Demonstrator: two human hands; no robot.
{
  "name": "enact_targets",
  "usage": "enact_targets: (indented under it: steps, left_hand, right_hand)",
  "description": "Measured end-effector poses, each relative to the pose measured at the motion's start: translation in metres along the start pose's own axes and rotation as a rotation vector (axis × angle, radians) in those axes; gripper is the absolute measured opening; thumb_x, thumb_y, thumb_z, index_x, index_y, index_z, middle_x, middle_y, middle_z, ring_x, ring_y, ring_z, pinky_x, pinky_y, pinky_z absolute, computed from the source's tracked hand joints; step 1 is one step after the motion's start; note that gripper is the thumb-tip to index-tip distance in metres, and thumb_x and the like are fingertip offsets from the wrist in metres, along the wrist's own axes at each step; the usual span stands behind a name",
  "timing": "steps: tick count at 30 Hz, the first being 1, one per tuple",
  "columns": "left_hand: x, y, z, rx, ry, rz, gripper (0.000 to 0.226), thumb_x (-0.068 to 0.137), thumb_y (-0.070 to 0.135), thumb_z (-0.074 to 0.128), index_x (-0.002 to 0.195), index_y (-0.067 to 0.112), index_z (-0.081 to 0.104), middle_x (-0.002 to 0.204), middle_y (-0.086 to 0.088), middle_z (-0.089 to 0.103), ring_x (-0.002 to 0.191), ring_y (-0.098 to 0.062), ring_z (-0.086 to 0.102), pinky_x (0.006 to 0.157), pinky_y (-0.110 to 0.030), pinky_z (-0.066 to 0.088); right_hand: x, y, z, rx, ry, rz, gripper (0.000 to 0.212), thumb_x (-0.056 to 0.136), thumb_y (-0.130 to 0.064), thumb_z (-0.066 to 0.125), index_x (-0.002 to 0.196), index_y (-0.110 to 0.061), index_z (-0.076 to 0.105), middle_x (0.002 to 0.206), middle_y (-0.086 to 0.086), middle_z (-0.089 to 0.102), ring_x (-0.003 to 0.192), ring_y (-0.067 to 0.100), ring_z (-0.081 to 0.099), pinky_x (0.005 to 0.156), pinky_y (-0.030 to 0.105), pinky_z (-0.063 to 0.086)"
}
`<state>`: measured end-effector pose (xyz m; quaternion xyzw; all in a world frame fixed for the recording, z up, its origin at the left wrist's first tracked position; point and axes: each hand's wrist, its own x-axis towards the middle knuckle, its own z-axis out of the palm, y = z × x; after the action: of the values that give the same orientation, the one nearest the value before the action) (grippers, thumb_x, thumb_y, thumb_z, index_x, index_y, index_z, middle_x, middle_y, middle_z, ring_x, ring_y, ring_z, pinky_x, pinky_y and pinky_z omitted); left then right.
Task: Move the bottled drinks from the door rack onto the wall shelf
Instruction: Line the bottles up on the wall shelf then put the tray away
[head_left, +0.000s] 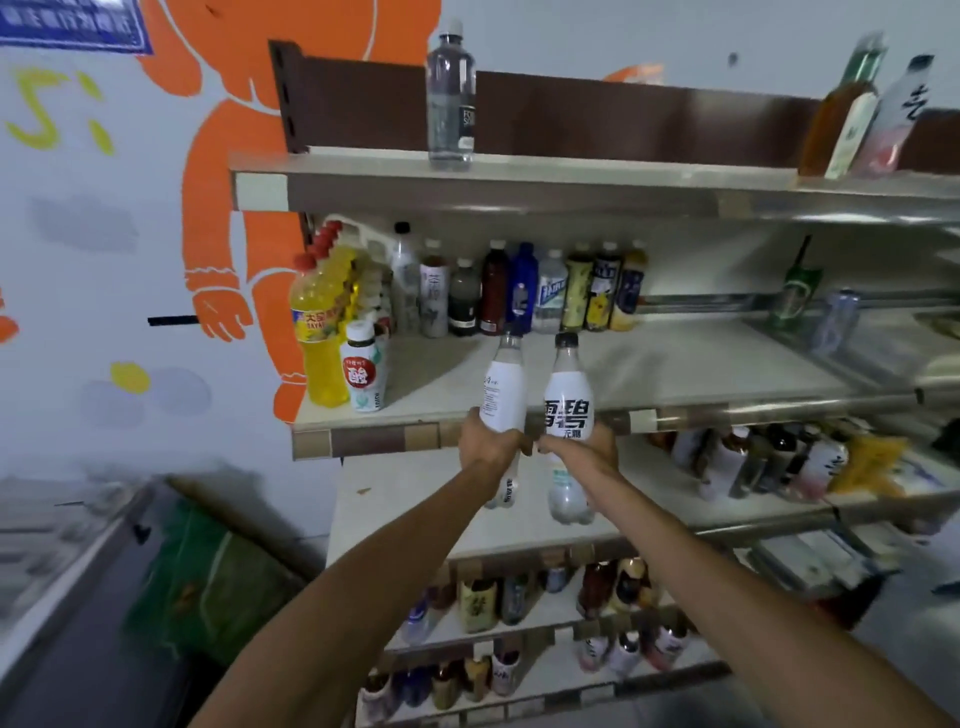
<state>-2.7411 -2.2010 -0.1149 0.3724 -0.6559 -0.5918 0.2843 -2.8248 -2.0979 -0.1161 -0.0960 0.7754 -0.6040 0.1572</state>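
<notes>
Left hand: the left hand (491, 441) has its fingers wrapped round the middle of a clear plastic bottle with a white label and a black cap (503, 387); the bottle's base shows below the hand.
Right hand: the right hand (584, 446) has its fingers clasped round the middle of a second clear bottle with a white label bearing large black characters and a black cap (568, 400).
The two bottles: upright, tipped slightly, side by side and close. I cannot tell whether they touch. Both are held in the air in front of the front edge of the beige middle wall shelf (701, 364), near its left half. Their caps reach above the board, their bases hang below its edge, and neither rests on it.
Shelf, left end: tall yellow drink bottles with red caps (322, 338) stand here, with a small white bottle with a red label (362, 370) just beside them at the front edge.
Shelf, back edge: a row of assorted bottles in dark, blue and yellow (519, 291).
Shelf, right part: a green can (795, 296) lies well apart from the row.
Top shelf: a clear water bottle with a white cap (451, 104) stands alone near the left end.
Lower shelves: more bottles, blurred.
Wall: an orange painted figure (223, 156) is to the left of the shelves.
</notes>
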Motion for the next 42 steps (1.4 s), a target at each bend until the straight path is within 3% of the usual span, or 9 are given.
enact_targets:
  steps: [9, 15, 22, 24, 26, 30, 35, 39, 42]
  left_hand:
    - [0.067, 0.059, -0.016, -0.039, 0.220, 0.137, 0.066, 0.063, 0.006, 0.081, 0.119, 0.011, 0.047, 0.113, -0.009, 0.059, 0.103, -0.027, 0.056, 0.081, -0.034, 0.051]
    - [0.118, 0.067, -0.017, 0.143, 0.363, 0.149, 0.071, 0.066, 0.024, 0.086, 0.125, 0.010, 0.048, 0.121, -0.010, 0.063, 0.107, -0.030, 0.061, 0.084, -0.035, 0.050]
    - [0.160, 0.057, -0.021, 0.340, 0.498, 0.082, 0.073, 0.068, 0.039, 0.084, 0.123, 0.012, 0.045, 0.118, -0.008, 0.063, 0.104, -0.028, 0.061, 0.087, -0.038, 0.051]
    - [0.170, 0.054, -0.023, 0.364, 0.520, 0.074, 0.074, 0.069, 0.041, 0.083, 0.124, 0.012, 0.044, 0.120, -0.009, 0.063, 0.107, -0.029, 0.061, 0.089, -0.038, 0.050]
    - [0.179, 0.054, -0.026, 0.369, 0.528, 0.076, 0.073, 0.069, 0.041, 0.083, 0.124, 0.012, 0.044, 0.120, -0.010, 0.063, 0.107, -0.030, 0.061, 0.087, -0.038, 0.048]
    - [0.194, 0.050, -0.033, 0.326, 0.506, 0.125, 0.069, 0.069, 0.035, 0.084, 0.121, 0.012, 0.046, 0.119, -0.011, 0.063, 0.107, -0.029, 0.061, 0.076, -0.031, 0.043]
    - [0.210, 0.050, -0.035, 0.171, 0.445, 0.143, 0.070, 0.073, 0.023, 0.083, 0.128, 0.012, 0.041, 0.127, -0.010, 0.059, 0.112, -0.027, 0.057, 0.079, -0.027, 0.039]
    - [0.218, 0.050, -0.033, 0.076, 0.384, 0.144, 0.071, 0.079, 0.015, 0.078, 0.134, 0.011, 0.033, 0.132, -0.010, 0.053, 0.115, -0.027, 0.053, 0.082, -0.027, 0.038]
    - [0.221, 0.044, -0.032, 0.101, 0.398, 0.155, 0.072, 0.078, 0.018, 0.079, 0.131, 0.010, 0.031, 0.130, -0.011, 0.053, 0.114, -0.028, 0.054, 0.085, -0.032, 0.043]
  right_hand:
    - [0.064, -0.077, 0.046, -0.009, -0.063, -0.211, 0.049, 0.055, -0.017, 0.083, 0.099, -0.014, 0.061, 0.087, 0.003, 0.069, 0.076, 0.019, 0.067, 0.063, 0.025, 0.052]
    - [0.122, -0.101, 0.078, -0.037, -0.166, -0.254, 0.060, 0.055, -0.015, 0.087, 0.107, -0.012, 0.057, 0.097, 0.005, 0.068, 0.088, 0.024, 0.066, 0.078, 0.035, 0.058]
    - [0.161, -0.104, 0.104, -0.002, -0.257, -0.240, 0.048, 0.060, -0.007, 0.085, 0.098, -0.012, 0.057, 0.093, 0.006, 0.067, 0.084, 0.023, 0.065, 0.058, 0.021, 0.046]
    - [0.168, -0.103, 0.109, 0.004, -0.266, -0.248, 0.051, 0.061, -0.007, 0.084, 0.101, -0.012, 0.054, 0.094, 0.005, 0.065, 0.083, 0.022, 0.062, 0.062, 0.022, 0.047]
    - [0.175, -0.103, 0.116, -0.001, -0.271, -0.261, 0.052, 0.061, -0.007, 0.084, 0.102, -0.012, 0.052, 0.093, 0.003, 0.064, 0.085, 0.022, 0.062, 0.069, 0.026, 0.048]
    - [0.190, -0.108, 0.132, -0.002, -0.272, -0.291, 0.050, 0.056, -0.008, 0.084, 0.100, -0.010, 0.061, 0.090, 0.005, 0.071, 0.081, 0.021, 0.068, 0.062, 0.024, 0.050]
    - [0.200, -0.117, 0.149, 0.044, -0.258, -0.273, 0.049, 0.055, -0.007, 0.083, 0.098, -0.010, 0.061, 0.087, 0.006, 0.070, 0.077, 0.022, 0.069, 0.064, 0.029, 0.055]
    - [0.206, -0.108, 0.152, 0.056, -0.238, -0.252, 0.063, 0.043, -0.021, 0.082, 0.102, -0.011, 0.060, 0.088, 0.005, 0.071, 0.080, 0.023, 0.070, 0.069, 0.038, 0.060]
    - [0.207, -0.099, 0.147, 0.034, -0.235, -0.261, 0.055, 0.053, -0.013, 0.082, 0.103, -0.012, 0.060, 0.089, 0.004, 0.071, 0.080, 0.021, 0.068, 0.072, 0.035, 0.058]
